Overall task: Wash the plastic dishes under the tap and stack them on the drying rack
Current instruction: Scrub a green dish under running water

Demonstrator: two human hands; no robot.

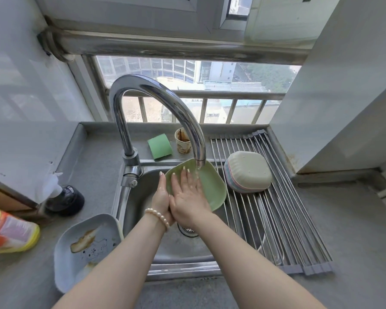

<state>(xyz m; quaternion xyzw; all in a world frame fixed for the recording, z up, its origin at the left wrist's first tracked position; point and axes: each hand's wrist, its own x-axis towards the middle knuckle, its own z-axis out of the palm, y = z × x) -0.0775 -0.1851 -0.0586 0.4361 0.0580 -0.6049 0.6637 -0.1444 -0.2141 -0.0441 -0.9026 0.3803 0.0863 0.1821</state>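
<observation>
Her left hand (162, 197) grips the edge of a green plate (207, 186) over the sink (187, 246) while her right hand (187, 192) lies flat and open inside it, rubbing under the running tap (165, 94). Beside it, washed dishes (247, 171) sit stacked upside down on the drying rack (288, 219). A stained blue plate (85, 248) waits on the table (354, 253), so I'd say she's well past halfway.

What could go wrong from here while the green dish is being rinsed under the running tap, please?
The left hand grips only the edge of the wet green dish while the right hand rubs inside, so it might slip into the sink. Water from the tap hitting the tilted dish could splash onto the clean stacked dishes beside it.
</observation>
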